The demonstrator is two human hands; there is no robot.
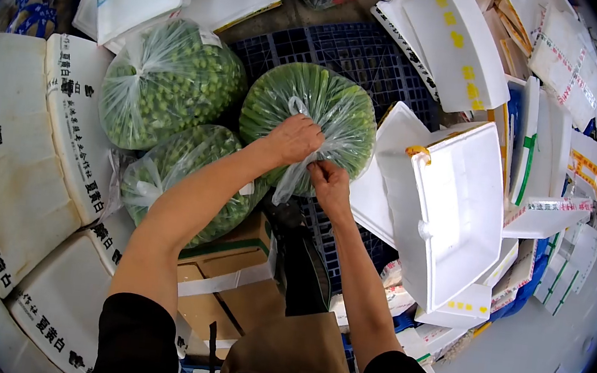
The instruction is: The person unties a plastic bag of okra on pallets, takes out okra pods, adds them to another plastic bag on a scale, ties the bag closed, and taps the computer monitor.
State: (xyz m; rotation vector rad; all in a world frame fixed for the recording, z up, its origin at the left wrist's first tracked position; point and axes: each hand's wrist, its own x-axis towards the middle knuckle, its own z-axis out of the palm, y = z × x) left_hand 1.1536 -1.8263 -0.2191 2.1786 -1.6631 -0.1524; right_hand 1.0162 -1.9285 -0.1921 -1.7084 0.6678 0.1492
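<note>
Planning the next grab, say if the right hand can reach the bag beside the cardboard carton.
Probably not directly: the left forearm crosses above that bag, and the right hand pinches another bag's plastic.

Clear plastic bag (334,98), glossy and wrinkled
Smooth white foam box (460,220) at right; matt brown cardboard box (254,315) near; dark plastic pallet (347,48) far.

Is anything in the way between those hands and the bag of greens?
No, nothing visible. The left hand and right hand are both at the gathered plastic on top of the bag of greens, with no object between.
</note>
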